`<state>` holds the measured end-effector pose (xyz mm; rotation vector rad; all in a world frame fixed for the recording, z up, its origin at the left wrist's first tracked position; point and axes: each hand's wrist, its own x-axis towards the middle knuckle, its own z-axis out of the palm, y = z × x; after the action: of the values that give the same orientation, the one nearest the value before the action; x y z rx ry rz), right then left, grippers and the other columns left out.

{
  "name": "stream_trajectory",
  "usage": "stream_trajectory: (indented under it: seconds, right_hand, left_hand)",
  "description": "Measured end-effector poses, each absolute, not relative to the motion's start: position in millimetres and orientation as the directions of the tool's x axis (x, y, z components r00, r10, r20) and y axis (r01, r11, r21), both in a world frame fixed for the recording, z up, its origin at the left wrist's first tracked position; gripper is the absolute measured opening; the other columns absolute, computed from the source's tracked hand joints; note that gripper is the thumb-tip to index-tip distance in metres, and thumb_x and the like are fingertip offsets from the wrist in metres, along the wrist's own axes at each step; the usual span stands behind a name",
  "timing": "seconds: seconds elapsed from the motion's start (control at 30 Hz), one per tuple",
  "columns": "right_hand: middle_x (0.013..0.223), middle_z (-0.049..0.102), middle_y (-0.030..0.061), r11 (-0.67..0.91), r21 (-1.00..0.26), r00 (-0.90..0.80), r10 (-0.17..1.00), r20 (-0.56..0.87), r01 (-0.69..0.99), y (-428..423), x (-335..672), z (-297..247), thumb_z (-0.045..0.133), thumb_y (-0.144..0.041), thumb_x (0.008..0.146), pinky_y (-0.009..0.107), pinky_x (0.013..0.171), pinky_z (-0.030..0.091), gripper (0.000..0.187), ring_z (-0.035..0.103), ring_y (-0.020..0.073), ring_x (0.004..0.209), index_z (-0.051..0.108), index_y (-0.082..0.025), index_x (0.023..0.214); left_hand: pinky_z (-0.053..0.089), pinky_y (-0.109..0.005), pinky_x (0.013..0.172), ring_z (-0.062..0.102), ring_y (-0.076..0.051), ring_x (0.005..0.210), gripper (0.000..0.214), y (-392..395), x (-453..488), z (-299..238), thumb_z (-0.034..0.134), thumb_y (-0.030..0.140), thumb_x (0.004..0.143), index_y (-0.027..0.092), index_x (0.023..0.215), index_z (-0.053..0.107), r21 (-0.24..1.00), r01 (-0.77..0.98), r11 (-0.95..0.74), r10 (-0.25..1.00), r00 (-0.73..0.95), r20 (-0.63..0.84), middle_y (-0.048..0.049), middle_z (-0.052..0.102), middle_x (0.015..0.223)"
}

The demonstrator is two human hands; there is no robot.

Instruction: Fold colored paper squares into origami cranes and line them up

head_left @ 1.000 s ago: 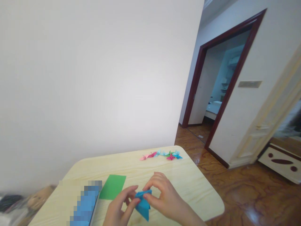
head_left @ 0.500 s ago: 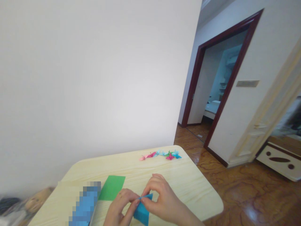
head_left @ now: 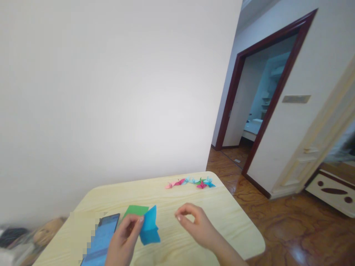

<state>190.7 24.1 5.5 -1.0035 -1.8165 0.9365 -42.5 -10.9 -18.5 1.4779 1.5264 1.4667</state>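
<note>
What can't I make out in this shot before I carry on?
All from the head view:
Phone: screen blurred out, lower end cut off by the frame edge.
Green paper: mostly hidden behind the blue paper and left hand.
Paper figures: too small to tell their shapes.
Right hand: fingertips pinched together; whether they hold anything is unclear.
Clutter at lower left: blurred.

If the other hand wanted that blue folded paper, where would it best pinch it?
Probably the free right edge of the blue folded paper, coming from the right: the left hand pinches its left side, and the right hand sits empty on that side.
</note>
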Motion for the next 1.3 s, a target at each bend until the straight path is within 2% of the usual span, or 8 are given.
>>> stream_trajectory:
  seconds: [0.1, 0.23, 0.33, 0.43, 0.63, 0.87, 1.13, 1.3]
  right_hand:
    - [0.086, 0.066, 0.0047, 0.376, -0.904, -0.417, 0.869, 0.268, 0.202, 10.1, 166.7, 1.5, 0.063, -0.024, 0.073, 0.026, 0.073, 0.045, 0.02, 0.06, 0.0169, 0.08, 0.065, -0.016, 0.091]
    - [0.07, 0.066, 0.0022, 0.263, -0.951, -0.416, 0.892, 0.177, 0.16, 10.0, 146.4, -4.5, 0.063, -0.021, 0.071, 0.025, 0.065, 0.045, 0.008, 0.06, 0.0162, 0.069, 0.066, -0.014, 0.074]
    - [0.068, 0.065, 0.0032, 0.103, -0.994, -0.45, 0.887, 0.108, -0.036, 16.6, 142.3, -11.2, 0.061, -0.027, 0.074, 0.026, 0.063, 0.046, 0.015, 0.061, 0.0166, 0.066, 0.065, -0.013, 0.075]
    - [0.07, 0.066, 0.0045, 0.033, -0.989, -0.427, 0.899, 0.093, -0.146, 21.7, 142.3, -20.2, 0.067, -0.032, 0.069, 0.027, 0.065, 0.046, 0.022, 0.061, 0.0172, 0.067, 0.064, -0.012, 0.077]
    - [0.066, 0.065, 0.0032, 0.109, -0.994, -0.383, 0.917, 0.111, -0.028, 24.4, 145.2, -27.0, 0.063, -0.036, 0.073, 0.023, 0.058, 0.043, 0.024, 0.056, 0.013, 0.059, 0.068, -0.012, 0.074]
    - [0.073, 0.069, 0.0029, 0.27, -0.958, -0.393, 0.895, 0.212, 0.099, 14.3, 146.5, -2.5, 0.058, -0.027, 0.077, 0.023, 0.062, 0.045, 0.017, 0.061, 0.0166, 0.07, 0.071, -0.017, 0.081]
    - [0.063, 0.064, -0.0023, 0.405, -0.836, -0.443, 0.868, 0.224, 0.371, 0.1, 157.6, 18.1, 0.051, -0.016, 0.078, 0.018, 0.05, 0.038, 0.018, 0.055, 0.0111, 0.056, 0.069, -0.02, 0.081]
    - [0.074, 0.063, 0.0014, 0.508, -0.683, -0.321, 0.861, 0.394, 0.525, -3.5, 173.4, 35.2, 0.057, -0.021, 0.077, 0.024, 0.066, 0.043, 0.017, 0.057, 0.0155, 0.068, 0.065, -0.022, 0.093]
  left_hand:
    - [0.045, -0.024, 0.055, 0.056, -0.016, 0.058, 0.033, -8.3, -24.0, -14.3, 0.059, 0.052, 0.069, 0.02, 0.063, 0.059, 0.937, 0.292, -0.191, 0.946, -0.199, 0.255, 0.0018, 0.06, 0.059]
    - [0.042, -0.022, 0.04, 0.053, -0.013, 0.044, 0.034, -5.1, -9.4, -14.3, 0.064, 0.053, 0.063, 0.02, 0.07, 0.06, 0.973, 0.193, -0.128, 0.96, -0.224, 0.171, 0.0046, 0.056, 0.054]
    - [0.039, -0.019, 0.032, 0.054, -0.013, 0.041, 0.037, -3.5, -8.0, -19.6, 0.066, 0.051, 0.061, 0.021, 0.08, 0.057, 0.989, 0.081, -0.121, 0.943, -0.303, 0.14, 0.0066, 0.055, 0.055]
    - [0.046, -0.021, 0.037, 0.06, -0.016, 0.052, 0.028, -5.1, -9.0, -24.4, 0.066, 0.046, 0.064, 0.021, 0.074, 0.059, 0.976, 0.117, -0.186, 0.929, -0.304, 0.213, 0.0032, 0.059, 0.059]
    - [0.055, -0.025, 0.052, 0.064, -0.02, 0.072, 0.019, -12.3, -9.0, -25.7, 0.065, 0.04, 0.069, 0.026, 0.079, 0.072, 0.863, 0.372, -0.341, 0.885, -0.184, 0.429, -0.0029, 0.065, 0.079]
    - [0.053, -0.022, 0.046, 0.062, -0.015, 0.056, 0.024, -13.1, -0.9, -15.4, 0.064, 0.044, 0.07, 0.026, 0.083, 0.073, 0.778, 0.484, -0.401, 0.827, -0.174, 0.534, -0.0015, 0.065, 0.073]
    - [0.051, -0.021, 0.047, 0.064, -0.017, 0.063, 0.024, -11.2, 0.5, -14.2, 0.06, 0.043, 0.075, 0.025, 0.082, 0.074, 0.767, 0.499, -0.404, 0.85, -0.107, 0.517, -0.0027, 0.066, 0.07]
    - [0.05, -0.02, 0.047, 0.062, -0.015, 0.061, 0.024, -12.9, 2.0, -9.5, 0.056, 0.041, 0.078, 0.025, 0.083, 0.073, 0.759, 0.528, -0.381, 0.882, -0.041, 0.47, -0.0025, 0.065, 0.07]
